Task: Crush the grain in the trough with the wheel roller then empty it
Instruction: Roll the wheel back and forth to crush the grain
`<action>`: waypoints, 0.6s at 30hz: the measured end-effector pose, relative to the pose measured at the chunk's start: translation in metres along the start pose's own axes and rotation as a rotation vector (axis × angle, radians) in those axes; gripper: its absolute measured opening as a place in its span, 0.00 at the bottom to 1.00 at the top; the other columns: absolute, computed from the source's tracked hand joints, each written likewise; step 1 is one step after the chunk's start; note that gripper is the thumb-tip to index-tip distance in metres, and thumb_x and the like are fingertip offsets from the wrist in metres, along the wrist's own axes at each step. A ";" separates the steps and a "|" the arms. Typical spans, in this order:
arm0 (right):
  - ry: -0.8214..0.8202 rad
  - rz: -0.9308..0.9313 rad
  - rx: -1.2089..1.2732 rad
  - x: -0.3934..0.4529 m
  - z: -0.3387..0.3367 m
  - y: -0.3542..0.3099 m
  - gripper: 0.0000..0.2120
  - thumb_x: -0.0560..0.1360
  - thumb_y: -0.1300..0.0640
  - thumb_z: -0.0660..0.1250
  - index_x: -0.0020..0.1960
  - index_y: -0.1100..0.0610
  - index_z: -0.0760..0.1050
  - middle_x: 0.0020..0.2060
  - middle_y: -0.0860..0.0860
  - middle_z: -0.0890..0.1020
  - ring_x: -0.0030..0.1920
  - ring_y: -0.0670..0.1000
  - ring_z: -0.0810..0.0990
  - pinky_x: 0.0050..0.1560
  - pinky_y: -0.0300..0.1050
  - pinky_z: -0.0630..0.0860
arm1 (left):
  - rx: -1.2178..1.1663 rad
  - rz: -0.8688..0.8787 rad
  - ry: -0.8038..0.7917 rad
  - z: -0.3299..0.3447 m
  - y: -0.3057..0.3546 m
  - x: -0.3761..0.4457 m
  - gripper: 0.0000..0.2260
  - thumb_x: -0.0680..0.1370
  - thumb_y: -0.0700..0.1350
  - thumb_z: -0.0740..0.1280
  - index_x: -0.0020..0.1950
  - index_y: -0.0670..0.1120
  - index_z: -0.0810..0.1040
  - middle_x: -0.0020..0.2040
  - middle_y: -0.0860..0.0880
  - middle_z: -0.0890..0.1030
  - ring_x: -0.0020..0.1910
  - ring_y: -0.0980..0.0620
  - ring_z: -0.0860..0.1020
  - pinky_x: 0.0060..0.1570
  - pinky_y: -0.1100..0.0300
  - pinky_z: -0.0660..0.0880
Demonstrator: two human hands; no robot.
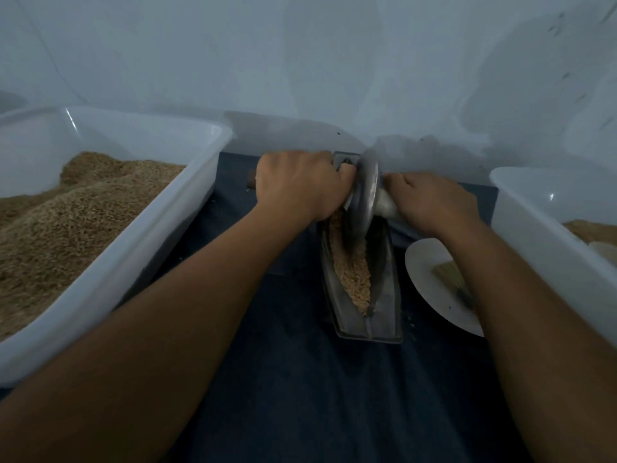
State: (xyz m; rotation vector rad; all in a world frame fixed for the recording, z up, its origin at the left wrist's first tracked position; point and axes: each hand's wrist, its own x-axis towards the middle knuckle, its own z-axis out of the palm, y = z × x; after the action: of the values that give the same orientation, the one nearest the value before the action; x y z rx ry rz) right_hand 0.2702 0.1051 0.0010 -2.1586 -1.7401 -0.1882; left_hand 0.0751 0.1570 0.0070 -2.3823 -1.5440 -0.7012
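At the far left a white plastic tub (140, 208) sits on the dark blue cloth (300, 379) that covers the counter, heaped with tan husked grain (66, 222) that rises toward its back corner. Just right of the tub's near edge the left forearm reaches forward, and the left hand (297, 183) is curled knuckles-up round the left handle of the wheel roller (364, 198) — its grip is tight, the fingers wrapped under and out of sight, with a brown stub of the handle's end (251, 181) poking out past the hand. The roller's metal disc stands on edge at the far end of the trough (362, 289), a narrow boat-shaped metal channel running toward the camera across the cloth. The grain in the trough (354, 272) lies along its groove from beside the disc down to near the pointed near end, piled more on the left slope. On the disc's other side the right hand (430, 202) closes over the pale right handle, fingers curled round it against the hub. Below that forearm a white plate (430, 282) lies just beside the trough, carrying a small brush (450, 275) partly hidden by the arm. At the far right a second white tub (541, 235) holds a low layer of tan grain, and a pale wall (300, 61) backs everything.
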 end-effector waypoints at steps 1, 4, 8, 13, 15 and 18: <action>-0.005 0.004 0.007 0.002 0.000 0.001 0.27 0.76 0.35 0.44 0.49 0.46 0.79 0.42 0.50 0.74 0.40 0.53 0.69 0.32 0.43 0.57 | 0.003 0.001 -0.001 0.000 0.000 0.002 0.21 0.78 0.63 0.46 0.43 0.52 0.73 0.38 0.49 0.72 0.37 0.46 0.69 0.30 0.57 0.54; -0.002 0.015 0.028 0.008 0.002 0.002 0.27 0.76 0.35 0.46 0.49 0.47 0.80 0.42 0.51 0.75 0.36 0.52 0.69 0.32 0.42 0.57 | 0.007 0.009 -0.009 0.003 0.000 0.008 0.22 0.78 0.64 0.46 0.44 0.53 0.74 0.46 0.46 0.80 0.40 0.44 0.73 0.35 0.55 0.60; 0.059 0.023 0.029 0.014 0.004 0.001 0.26 0.77 0.36 0.48 0.45 0.51 0.79 0.36 0.50 0.73 0.32 0.47 0.66 0.32 0.43 0.59 | -0.004 -0.011 -0.025 0.007 -0.002 0.012 0.22 0.79 0.64 0.46 0.43 0.52 0.72 0.46 0.45 0.81 0.39 0.44 0.71 0.39 0.52 0.62; 0.049 0.018 0.017 0.012 0.006 0.002 0.28 0.77 0.35 0.47 0.44 0.51 0.79 0.33 0.45 0.71 0.32 0.45 0.66 0.32 0.43 0.59 | -0.002 -0.023 -0.040 0.006 -0.002 0.013 0.23 0.79 0.64 0.46 0.48 0.51 0.74 0.38 0.49 0.72 0.36 0.46 0.69 0.37 0.53 0.61; 0.030 0.009 0.012 0.011 0.004 0.002 0.29 0.78 0.35 0.47 0.45 0.52 0.79 0.33 0.47 0.72 0.32 0.45 0.66 0.32 0.43 0.59 | -0.013 -0.024 -0.025 0.006 -0.002 0.010 0.22 0.79 0.64 0.46 0.47 0.51 0.73 0.39 0.48 0.73 0.36 0.46 0.69 0.38 0.52 0.62; 0.026 -0.041 -0.009 0.008 -0.001 0.000 0.28 0.77 0.34 0.46 0.42 0.52 0.76 0.36 0.50 0.76 0.32 0.46 0.68 0.32 0.44 0.60 | -0.041 -0.031 -0.039 0.006 -0.005 0.004 0.21 0.79 0.63 0.46 0.45 0.51 0.71 0.41 0.47 0.78 0.37 0.45 0.70 0.39 0.51 0.65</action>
State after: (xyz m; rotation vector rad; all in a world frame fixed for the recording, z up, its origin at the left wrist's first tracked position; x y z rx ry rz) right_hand 0.2724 0.1126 0.0042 -2.1190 -1.7733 -0.2338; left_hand 0.0736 0.1645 0.0031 -2.4199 -1.5997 -0.7034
